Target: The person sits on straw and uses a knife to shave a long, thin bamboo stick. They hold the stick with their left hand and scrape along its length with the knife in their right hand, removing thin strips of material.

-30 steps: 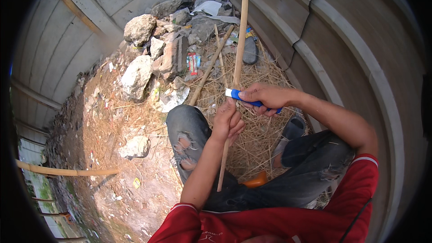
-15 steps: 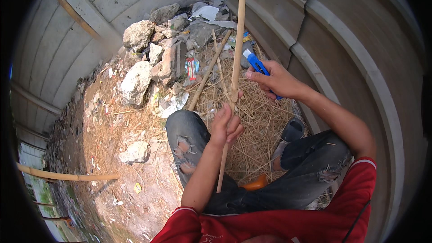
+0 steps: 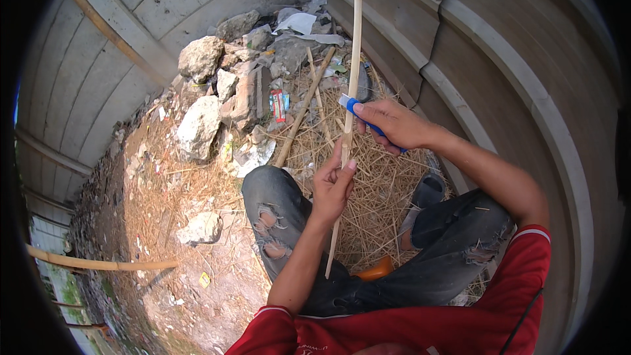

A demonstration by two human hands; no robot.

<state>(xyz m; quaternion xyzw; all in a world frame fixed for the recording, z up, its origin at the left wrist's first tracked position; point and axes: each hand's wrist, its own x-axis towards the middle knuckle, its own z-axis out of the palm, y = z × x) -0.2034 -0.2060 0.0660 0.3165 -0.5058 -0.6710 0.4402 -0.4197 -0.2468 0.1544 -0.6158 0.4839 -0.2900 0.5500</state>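
A long, pale bamboo stick (image 3: 355, 39) stands nearly upright before me, its thin lower end hanging between my thighs. My left hand (image 3: 334, 187) is closed round it just below a node. In my right hand (image 3: 394, 125) is a blue box cutter (image 3: 369, 120), gripped by its handle. The short blade lies across the stick a little above my left hand, and I cannot tell how deeply it touches. Beneath the stick, straw and thin shavings (image 3: 374, 204) cover the ground.
Ahead are large pale rocks (image 3: 199, 127), rubbish and another bamboo stick (image 3: 305, 108) lying on the ground. Corrugated sheet wall (image 3: 506, 72) curves close along my right. A bamboo pole (image 3: 105, 263) juts in from the left. Something orange (image 3: 374, 268) lies between my legs.
My right hand has brought the box cutter left and down onto the stick. The stick has turned in my left hand, showing a paler side, and its lower end has shifted slightly right.
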